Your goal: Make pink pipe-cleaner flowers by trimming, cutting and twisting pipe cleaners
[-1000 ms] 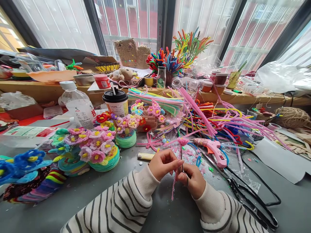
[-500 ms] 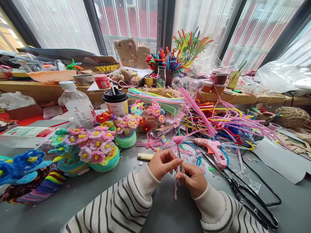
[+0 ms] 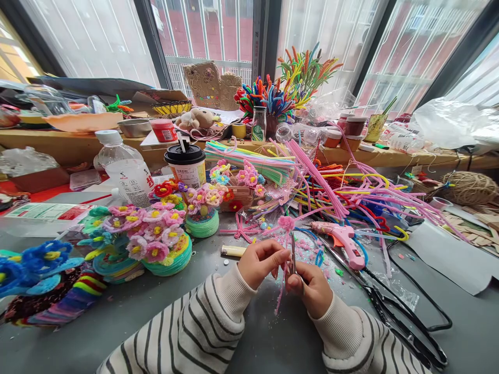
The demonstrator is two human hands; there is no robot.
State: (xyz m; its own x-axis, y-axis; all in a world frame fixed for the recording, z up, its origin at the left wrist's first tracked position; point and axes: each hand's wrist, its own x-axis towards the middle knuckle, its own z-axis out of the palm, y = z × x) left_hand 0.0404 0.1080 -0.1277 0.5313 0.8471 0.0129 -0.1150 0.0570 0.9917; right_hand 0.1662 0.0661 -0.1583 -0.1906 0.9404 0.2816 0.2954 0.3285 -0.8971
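My left hand [image 3: 264,264] pinches a pink pipe cleaner [image 3: 279,300], whose thin trimmed tail hangs below the fingers. A fluffy pink tuft [image 3: 286,223] shows just above that hand; fingers hide how it joins the tail. In my right hand [image 3: 311,286] is a small pair of scissors [image 3: 293,254], blades pointing up beside the tuft and close to the left fingertips. Pink fuzz clippings [image 3: 306,249] lie scattered on the grey table [image 3: 273,343] behind the hands.
Pipe-cleaner flower pots [image 3: 167,254] stand to the left, near a bottle [image 3: 125,174] and a lidded cup [image 3: 186,165]. On the right lie a pink glue gun [image 3: 343,240] and large black-handled scissors [image 3: 390,311]. Bundles of pipe cleaners [image 3: 253,163] fill the back.
The small scissors have swung upright, their blades now right of the pink tuft. The hanging tail has tilted slightly left. Both hands stay in nearly the same place.
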